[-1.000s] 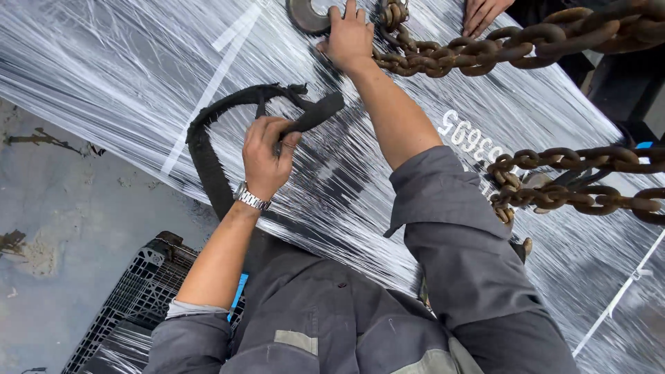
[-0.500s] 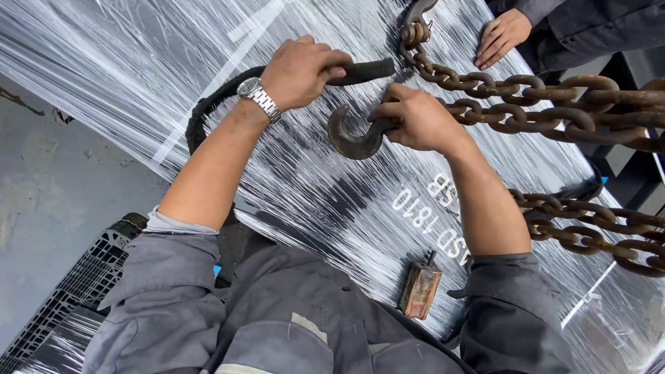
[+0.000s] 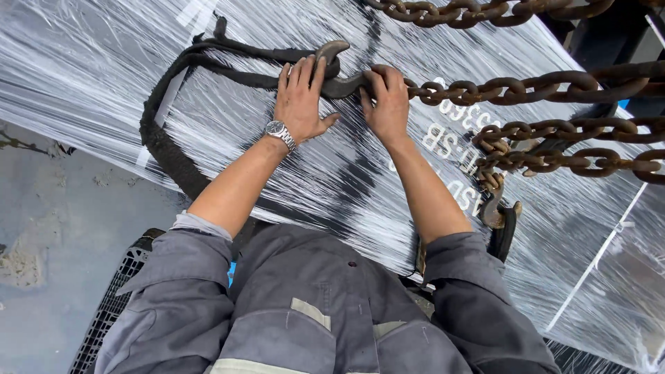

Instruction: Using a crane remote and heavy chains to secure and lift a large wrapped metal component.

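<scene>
A big load wrapped in clear plastic film (image 3: pixel 104 76) lies in front of me. A black webbing sling (image 3: pixel 163 142) loops across its top. My left hand (image 3: pixel 301 100) presses flat on the sling's end beside a rusty steel hook (image 3: pixel 336 66). My right hand (image 3: pixel 386 104) grips the hook's shank where the heavy rusty chain (image 3: pixel 499 88) joins it. The hook's curved tip pokes up through the sling's eye, between my two hands. A metal wristwatch (image 3: pixel 277 129) sits on my left wrist.
More rusty chain runs (image 3: pixel 554 156) drape over the load at right, and another crosses the top (image 3: pixel 450 10). A second hook with a black strap (image 3: pixel 500 218) hangs by my right elbow. Grey concrete floor (image 3: pixel 55 228) lies left; a black plastic pallet (image 3: pixel 111 305) sits below.
Both hands have come together at the sling's eye. The hook that my right hand carried now sits through the sling end, and my left hand has flattened onto the webbing.
</scene>
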